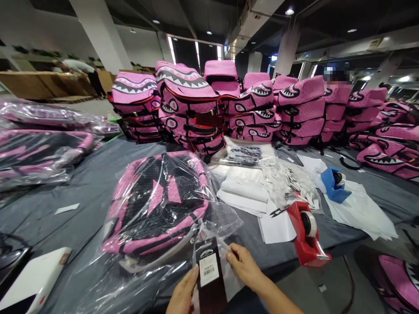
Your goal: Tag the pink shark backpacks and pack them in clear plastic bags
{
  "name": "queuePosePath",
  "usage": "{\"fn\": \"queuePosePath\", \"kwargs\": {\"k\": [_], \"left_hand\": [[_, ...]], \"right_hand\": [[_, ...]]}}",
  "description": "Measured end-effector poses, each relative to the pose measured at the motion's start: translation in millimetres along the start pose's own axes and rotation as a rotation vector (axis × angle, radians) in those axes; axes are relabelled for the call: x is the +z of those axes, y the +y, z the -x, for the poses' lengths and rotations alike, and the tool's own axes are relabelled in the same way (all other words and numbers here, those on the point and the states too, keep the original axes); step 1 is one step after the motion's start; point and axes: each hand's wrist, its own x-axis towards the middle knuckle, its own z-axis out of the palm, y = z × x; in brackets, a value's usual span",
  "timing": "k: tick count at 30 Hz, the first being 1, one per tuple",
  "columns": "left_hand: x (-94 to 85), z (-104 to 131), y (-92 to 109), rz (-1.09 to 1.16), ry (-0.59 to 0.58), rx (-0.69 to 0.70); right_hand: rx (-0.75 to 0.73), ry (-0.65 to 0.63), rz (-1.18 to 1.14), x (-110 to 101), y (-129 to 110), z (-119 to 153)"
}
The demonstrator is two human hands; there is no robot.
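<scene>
A dark hang tag with a white barcode label stands at the bottom centre, inside a small clear bag. My left hand is closed along the tag's left edge. To the right, my right hand pinches the clear plastic beside the tag. Just beyond my hands, a pink and black backpack lies strap side up in a large clear bag on the grey-covered table. The tag's lower end runs out of the frame.
Stacks of pink backpacks line the far side. Bagged backpacks lie left. A red tape dispenser, blue dispenser, small scissors and white papers are at right. A white device lies lower left. A person bends far off.
</scene>
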Motion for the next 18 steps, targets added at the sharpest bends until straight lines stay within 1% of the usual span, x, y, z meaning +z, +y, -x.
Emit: {"fn": "queuePosePath", "kwargs": {"k": [1, 3, 5, 6, 7, 9, 10, 11, 12, 13, 14, 15, 16, 17, 18], "left_hand": [[-2.4, -1.6, -3.1, -0.103, 0.012, 0.052], [-5.6, -6.4, -9.7, -0.415, 0.031, 0.214], [-7.9, -10.8, -16.4, -0.721, 0.036, 0.367], [-9.7, -12.1, -19.2, -0.814, 0.036, 0.409], [-12.4, -12.8, -21.0, -0.877, 0.015, 0.423], [-20.2, -13.1, -20.1, -1.013, -0.067, 0.442], [-24.1, -13.3, -16.4, -1.124, -0.097, 0.495], [-26.8, -13.9, -10.4, -1.247, -0.096, 0.599], [-27.0, -15.0, -2.1, -1.366, -0.075, 0.748], [-23.8, -16.7, 8.2, -1.469, -0.05, 0.93], [-16.6, -18.9, 19.6, -1.541, -0.041, 1.129], [-5.7, -21.6, 31.5, -1.605, -0.09, 1.317], [8.2, -24.5, 43.0, -1.684, -0.216, 1.473], [24.1, -27.5, 53.2, -1.748, -0.377, 1.599], [40.4, -30.6, 61.4, -1.823, -0.563, 1.66]], "right_hand": [[-0.021, 0.011, 0.036, 0.9, -1.1, 0.0], [-0.031, 0.032, 0.072, 5.3, -2.6, -0.3], [-0.011, 0.073, 0.148, 9.4, -3.7, -0.5], [0.008, 0.092, 0.209, 10.0, -4.4, -0.8], [0.03, 0.107, 0.271, 9.2, -5.3, -1.1], [0.055, 0.124, 0.385, 4.2, -7.6, -1.9], [0.045, 0.135, 0.447, 1.0, -8.7, -2.0], [0.017, 0.151, 0.522, -1.6, -9.4, -1.7], [-0.023, 0.175, 0.615, -3.2, -9.5, -0.7], [-0.069, 0.203, 0.721, -3.2, -8.7, 1.1], [-0.117, 0.226, 0.828, -1.8, -6.8, 3.8], [-0.167, 0.239, 0.921, 0.8, -3.8, 7.5], [-0.218, 0.242, 0.995, 4.1, 0.2, 12.0], [-0.267, 0.246, 1.05, 7.4, 5.2, 17.2], [-0.316, 0.248, 1.089, 10.0, 10.8, 23.1]]}}
